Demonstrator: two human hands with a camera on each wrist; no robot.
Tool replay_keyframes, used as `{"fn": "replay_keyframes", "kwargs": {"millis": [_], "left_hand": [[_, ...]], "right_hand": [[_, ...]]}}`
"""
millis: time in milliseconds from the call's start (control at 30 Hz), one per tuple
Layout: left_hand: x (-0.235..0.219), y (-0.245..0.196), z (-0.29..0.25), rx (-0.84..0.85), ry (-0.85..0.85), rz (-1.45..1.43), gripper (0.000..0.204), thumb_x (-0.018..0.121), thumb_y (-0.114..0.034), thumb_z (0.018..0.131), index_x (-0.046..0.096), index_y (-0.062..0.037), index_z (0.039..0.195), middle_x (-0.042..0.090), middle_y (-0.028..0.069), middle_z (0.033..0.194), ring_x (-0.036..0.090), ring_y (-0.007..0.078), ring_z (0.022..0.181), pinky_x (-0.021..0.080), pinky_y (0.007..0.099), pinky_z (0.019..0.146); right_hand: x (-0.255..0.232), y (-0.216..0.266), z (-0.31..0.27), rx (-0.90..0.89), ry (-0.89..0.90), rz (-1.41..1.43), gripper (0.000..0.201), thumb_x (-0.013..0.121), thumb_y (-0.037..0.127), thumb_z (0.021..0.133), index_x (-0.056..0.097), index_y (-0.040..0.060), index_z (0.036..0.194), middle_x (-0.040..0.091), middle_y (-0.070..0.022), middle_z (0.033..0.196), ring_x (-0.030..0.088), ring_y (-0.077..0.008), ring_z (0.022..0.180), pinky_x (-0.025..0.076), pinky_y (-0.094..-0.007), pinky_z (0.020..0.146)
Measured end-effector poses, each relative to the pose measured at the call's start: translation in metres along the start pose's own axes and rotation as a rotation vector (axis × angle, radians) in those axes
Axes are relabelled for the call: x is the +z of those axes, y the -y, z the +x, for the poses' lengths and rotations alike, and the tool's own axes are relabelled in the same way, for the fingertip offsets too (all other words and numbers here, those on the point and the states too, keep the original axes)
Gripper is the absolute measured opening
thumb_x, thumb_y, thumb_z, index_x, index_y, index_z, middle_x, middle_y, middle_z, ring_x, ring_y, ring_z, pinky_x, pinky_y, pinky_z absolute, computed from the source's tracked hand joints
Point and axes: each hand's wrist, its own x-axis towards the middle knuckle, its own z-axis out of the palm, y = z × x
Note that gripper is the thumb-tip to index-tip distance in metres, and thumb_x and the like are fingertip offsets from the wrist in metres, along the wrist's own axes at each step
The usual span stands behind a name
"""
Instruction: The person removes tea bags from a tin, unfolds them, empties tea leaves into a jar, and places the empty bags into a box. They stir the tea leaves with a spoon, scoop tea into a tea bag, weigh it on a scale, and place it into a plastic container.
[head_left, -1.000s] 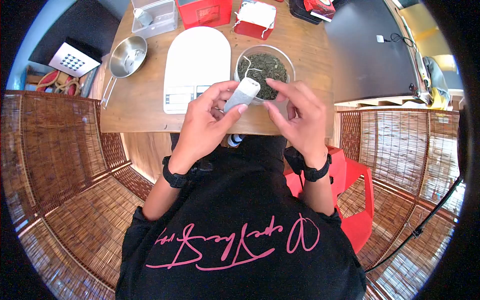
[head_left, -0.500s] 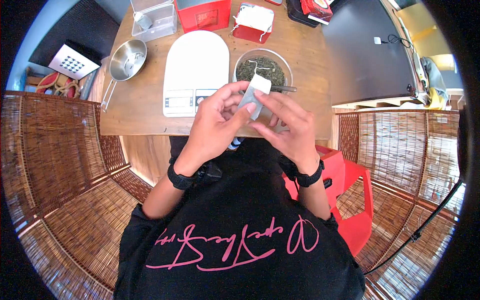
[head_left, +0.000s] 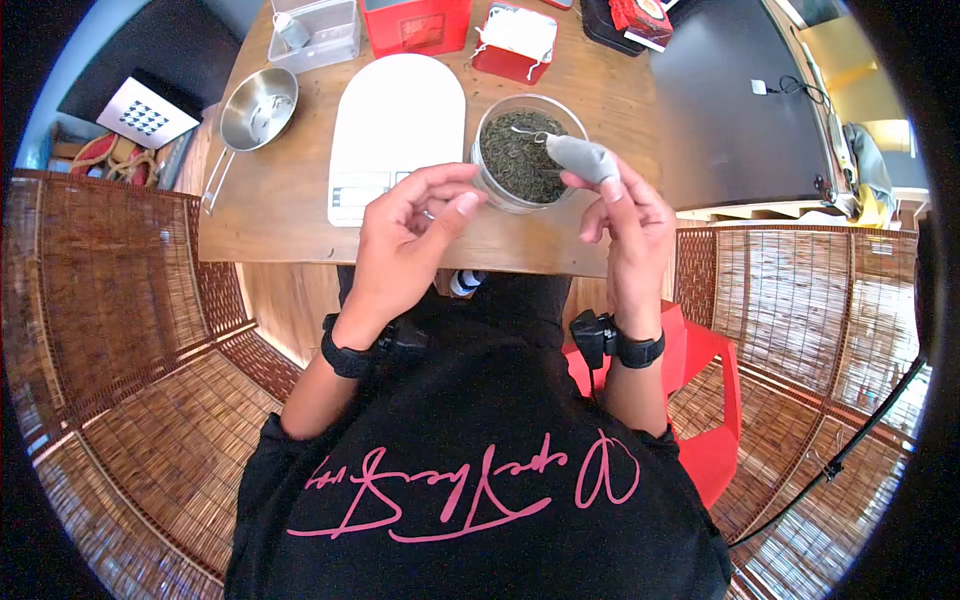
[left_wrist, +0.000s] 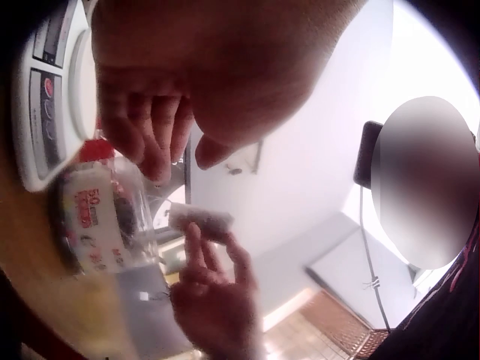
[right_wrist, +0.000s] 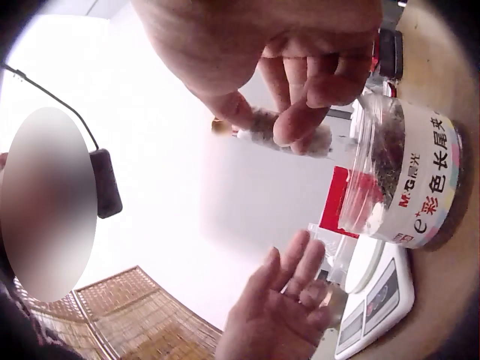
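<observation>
The right hand (head_left: 635, 225) pinches a filled white tea bag (head_left: 582, 158) over the right side of a clear round jar (head_left: 530, 205) of dark dried leaves (head_left: 518, 150). In the right wrist view the bag (right_wrist: 270, 131) lies between thumb and fingers, beside the labelled jar (right_wrist: 409, 172). A white string hangs from the bag over the leaves. The left hand (head_left: 410, 235) holds nothing, its fingers loosely bent at the jar's left side; the left wrist view shows this hand (left_wrist: 202, 82) with thumb and fingers apart.
A white scale (head_left: 398, 120) lies left of the jar, and a metal pan (head_left: 258, 108) farther left. Behind stand a clear plastic box (head_left: 335, 48), a red box (head_left: 418, 25) and a red tin (head_left: 512, 62) with white bags. A black case (head_left: 605, 35) is at the back right.
The left hand has let go of the tea bag and drawn back left. The right hand has taken the bag and moved it right, tilting it sideways.
</observation>
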Motion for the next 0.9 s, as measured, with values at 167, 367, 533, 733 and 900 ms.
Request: {"fn": "replay_keyframes", "kwargs": {"millis": [167, 367, 533, 733, 900], "left_hand": [[-0.011, 0.010, -0.004, -0.014, -0.066, 0.033, 0.032, 0.068, -0.016, 0.100, 0.064, 0.0014, 0.127, 0.075, 0.0053, 0.104, 0.063, 0.0038, 0.088, 0.048, 0.0194, 0.073], [-0.012, 0.015, -0.005, -0.022, -0.080, 0.106, 0.028, 0.071, -0.016, 0.098, 0.069, -0.0009, 0.122, 0.074, 0.0010, 0.097, 0.059, 0.0016, 0.078, 0.046, 0.0193, 0.066], [-0.009, 0.014, -0.005, -0.020, -0.079, 0.121, 0.025, 0.072, -0.014, 0.097, 0.072, -0.0029, 0.119, 0.071, -0.0019, 0.090, 0.055, 0.0015, 0.072, 0.043, 0.0196, 0.061], [-0.006, 0.011, -0.001, 0.011, -0.063, 0.155, 0.024, 0.072, -0.013, 0.096, 0.073, -0.0026, 0.117, 0.071, -0.0020, 0.089, 0.053, 0.0016, 0.071, 0.042, 0.0197, 0.059], [-0.002, -0.003, 0.008, 0.040, -0.037, 0.200, 0.025, 0.072, -0.013, 0.095, 0.073, -0.0034, 0.118, 0.074, 0.0002, 0.091, 0.053, 0.0020, 0.070, 0.043, 0.0205, 0.059]], "right_hand": [[-0.005, -0.008, 0.010, 0.078, -0.064, 0.079, 0.039, 0.057, 0.030, 0.105, 0.068, -0.0004, 0.127, 0.078, -0.0125, 0.101, 0.054, -0.0044, 0.056, 0.040, -0.0202, 0.054], [-0.009, -0.008, 0.014, 0.100, -0.116, 0.046, 0.036, 0.056, 0.031, 0.107, 0.072, 0.0013, 0.119, 0.078, -0.0120, 0.098, 0.053, -0.0041, 0.055, 0.039, -0.0200, 0.053], [-0.008, -0.007, 0.014, 0.062, -0.162, 0.026, 0.032, 0.060, 0.029, 0.105, 0.073, 0.0018, 0.116, 0.075, -0.0063, 0.086, 0.050, -0.0034, 0.055, 0.039, -0.0193, 0.052], [-0.003, -0.003, 0.014, 0.046, -0.158, -0.023, 0.029, 0.062, 0.025, 0.104, 0.074, 0.0017, 0.117, 0.074, -0.0045, 0.084, 0.049, -0.0027, 0.055, 0.038, -0.0189, 0.051], [0.003, -0.002, 0.016, 0.009, -0.156, -0.091, 0.027, 0.064, 0.021, 0.103, 0.073, 0.0003, 0.118, 0.074, -0.0041, 0.085, 0.050, -0.0019, 0.056, 0.039, -0.0185, 0.051]]}}
